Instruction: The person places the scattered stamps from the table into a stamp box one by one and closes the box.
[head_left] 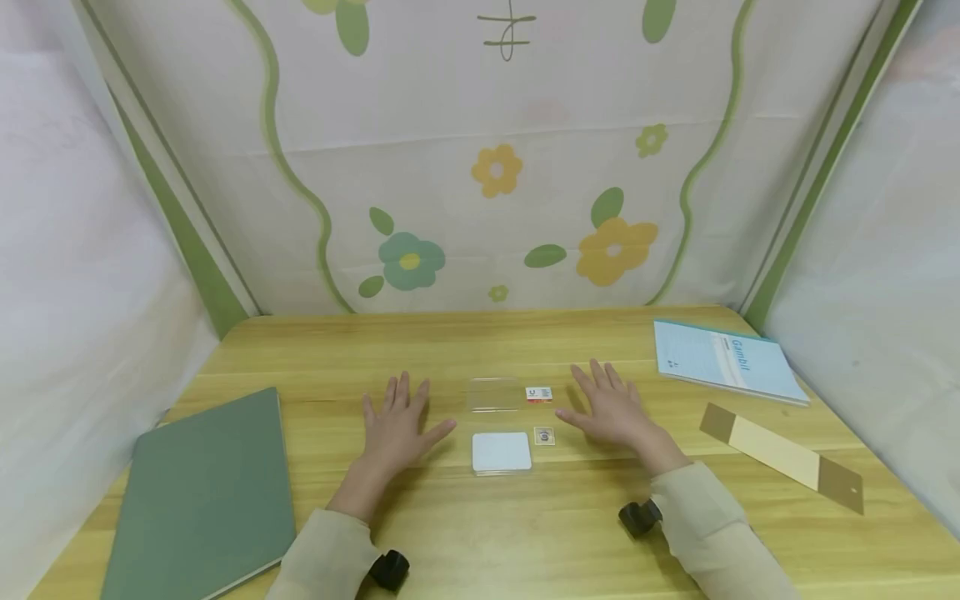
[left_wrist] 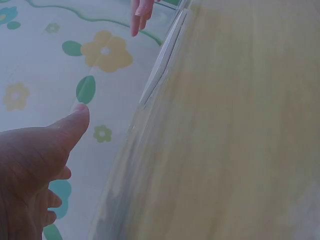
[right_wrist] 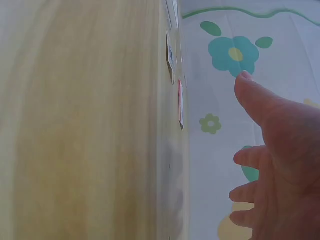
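Palm down with fingers spread, my left hand is over or on the wooden table, left of a stack of white cards. Clear plastic shows along the stack's front edge. Behind it lies a flat clear plastic piece, perhaps a lid. Two small printed pieces sit to the right: one with red and white print, one square with a dark picture. My right hand is nearest to these, its fingers also spread and holding nothing. In the right wrist view both printed pieces appear edge-on beyond the thumb.
A dark green folder or board lies at the left of the table. At the back right is a light blue notebook, and in front of it a brown and cream strip. Floral fabric encloses the back and sides.
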